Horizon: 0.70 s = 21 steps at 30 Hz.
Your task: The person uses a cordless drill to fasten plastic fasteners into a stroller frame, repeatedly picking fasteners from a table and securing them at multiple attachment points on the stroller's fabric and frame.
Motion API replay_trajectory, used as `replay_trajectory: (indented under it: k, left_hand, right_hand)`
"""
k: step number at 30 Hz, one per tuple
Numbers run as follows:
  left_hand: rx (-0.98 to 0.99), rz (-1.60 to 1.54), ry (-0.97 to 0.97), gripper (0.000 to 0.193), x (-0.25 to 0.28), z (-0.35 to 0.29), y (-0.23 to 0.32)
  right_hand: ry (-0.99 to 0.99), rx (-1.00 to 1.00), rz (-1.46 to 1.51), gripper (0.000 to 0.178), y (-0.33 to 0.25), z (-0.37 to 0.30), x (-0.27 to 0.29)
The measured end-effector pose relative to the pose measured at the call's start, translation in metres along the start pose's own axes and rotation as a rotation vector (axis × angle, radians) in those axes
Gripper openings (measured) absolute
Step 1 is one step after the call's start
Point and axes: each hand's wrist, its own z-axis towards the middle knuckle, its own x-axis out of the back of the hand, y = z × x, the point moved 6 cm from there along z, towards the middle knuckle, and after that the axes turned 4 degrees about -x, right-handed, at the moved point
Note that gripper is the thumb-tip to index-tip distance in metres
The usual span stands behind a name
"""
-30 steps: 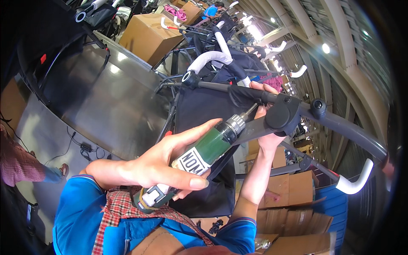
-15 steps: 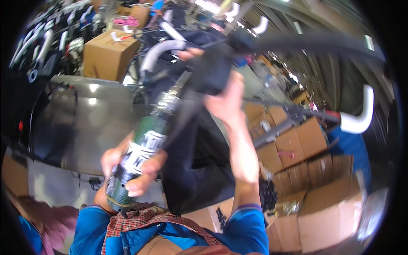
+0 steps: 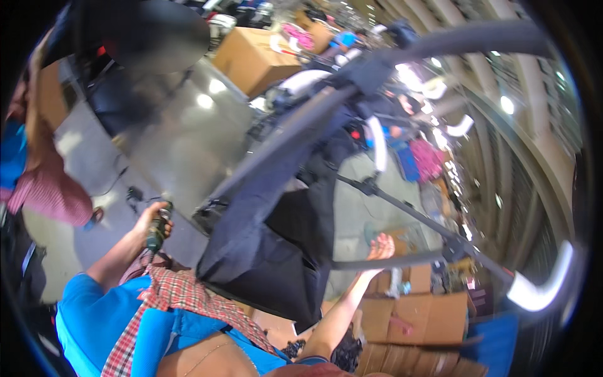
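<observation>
My left hand (image 3: 156,220) is closed around the body of a green handheld power tool (image 3: 158,231), held low at the left. In front of me stands a black tubular frame (image 3: 408,217), looking like a stroller frame, with a black fabric seat (image 3: 270,245) hanging from it. Beside a lower grey tube (image 3: 414,259) of the frame, my right hand (image 3: 380,247) is raised with its fingers stretched apart and nothing in it. Whether its wrist touches the tube I cannot tell. White wrapping covers a bent end (image 3: 541,283) of the frame at the right.
A grey metal table (image 3: 182,138) lies at the left, with a cardboard box (image 3: 254,58) beyond it. Another person in pink checked clothing (image 3: 53,191) is at far left. More cardboard boxes (image 3: 408,320) stand at lower right. A dark round shape (image 3: 157,34) blurs the upper left.
My left hand has drawn the green power tool down and left, away from the frame. My right hand has let go of the frame's dark joint and moved down right, opening. The view has swung.
</observation>
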Motion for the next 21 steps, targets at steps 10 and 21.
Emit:
replay_trajectory:
  k: [10, 21]
  left_hand:
    - [0.119, -0.185, 0.176, 0.043, 0.069, -0.038, -0.05]
    - [-0.075, 0.087, 0.164, 0.038, 0.051, -0.047, 0.015]
  right_hand:
    - [-0.73, -0.625, 0.149, 0.055, 0.191, -0.034, -0.181]
    - [-0.511, -0.506, 0.048, 0.069, 0.119, -0.161, -0.482]
